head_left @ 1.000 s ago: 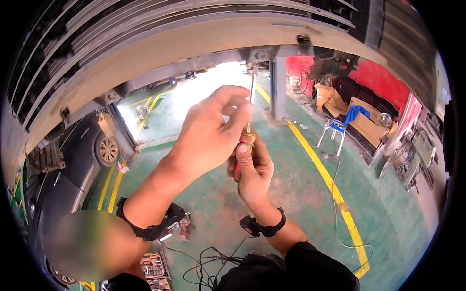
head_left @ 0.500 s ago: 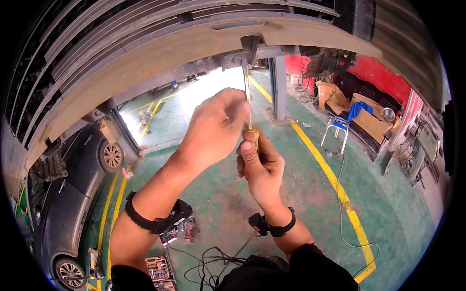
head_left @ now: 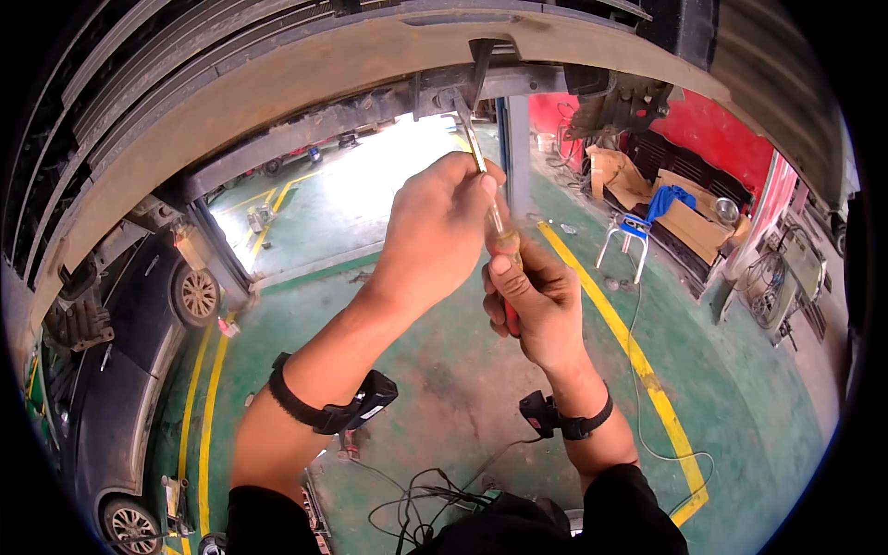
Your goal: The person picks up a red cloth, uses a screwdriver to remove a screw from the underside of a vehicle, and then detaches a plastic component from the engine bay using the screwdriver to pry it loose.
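A long screwdriver [head_left: 502, 240] with a yellowish and red handle points up at the underside of a raised vehicle's bumper [head_left: 370, 57]. Its tip reaches a dark bracket [head_left: 450, 98] beneath the bumper edge; whether it touches a fastener there is too small to tell. My left hand [head_left: 442, 227] is closed round the metal shaft, thumb and fingers pinching it. Lower down, my right hand [head_left: 541, 301] wraps the handle with the thumb laid along it. Both wrists wear black straps with small devices.
A dark car [head_left: 120, 370] stands at left beside a lift post [head_left: 222, 245]. At right are a blue stool [head_left: 632, 227] and a bench covered in cardboard [head_left: 694, 231]. Black cables [head_left: 430, 504] lie on the green floor below me, near a tool case [head_left: 316, 509].
Both hands have shifted right and the right hand slightly lower, still holding the screwdriver. The screwdriver now leans more, its handle further right. The view has shifted a little too.
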A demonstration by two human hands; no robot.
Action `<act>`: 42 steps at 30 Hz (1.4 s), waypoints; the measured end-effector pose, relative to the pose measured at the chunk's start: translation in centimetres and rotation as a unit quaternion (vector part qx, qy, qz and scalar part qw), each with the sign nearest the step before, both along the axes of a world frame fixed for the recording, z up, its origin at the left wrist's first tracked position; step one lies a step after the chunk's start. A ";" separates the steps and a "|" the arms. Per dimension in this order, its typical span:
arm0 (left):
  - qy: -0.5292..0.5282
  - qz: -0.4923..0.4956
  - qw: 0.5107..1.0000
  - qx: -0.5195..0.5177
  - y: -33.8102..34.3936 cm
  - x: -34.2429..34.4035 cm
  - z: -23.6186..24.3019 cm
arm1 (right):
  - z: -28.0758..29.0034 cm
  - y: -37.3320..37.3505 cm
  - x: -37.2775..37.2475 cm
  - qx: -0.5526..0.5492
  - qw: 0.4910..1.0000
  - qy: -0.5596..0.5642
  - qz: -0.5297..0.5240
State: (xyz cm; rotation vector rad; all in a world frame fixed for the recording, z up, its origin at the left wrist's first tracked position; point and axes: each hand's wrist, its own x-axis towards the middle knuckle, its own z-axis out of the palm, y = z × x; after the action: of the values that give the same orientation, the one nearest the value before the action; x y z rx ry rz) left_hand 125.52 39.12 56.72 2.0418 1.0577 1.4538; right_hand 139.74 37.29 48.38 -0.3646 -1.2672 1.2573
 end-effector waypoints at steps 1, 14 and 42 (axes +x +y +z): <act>-0.005 -0.010 1.000 0.002 0.0 0.1 -0.2 | 0.1 0.1 0.2 0.012 1.000 -0.017 -0.014; 0.007 0.101 0.994 0.044 -2.3 -0.1 -1.1 | -1.2 1.1 -1.0 -0.045 0.983 0.059 0.170; 0.038 0.139 0.989 0.021 -3.2 -3.3 0.6 | -2.5 1.7 -11.9 0.057 0.954 0.226 0.191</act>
State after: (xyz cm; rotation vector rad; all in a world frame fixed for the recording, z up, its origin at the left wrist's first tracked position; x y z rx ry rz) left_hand 122.23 35.89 57.31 2.0578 1.4008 1.5516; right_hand 127.83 39.00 45.90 0.2586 -1.0308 1.4783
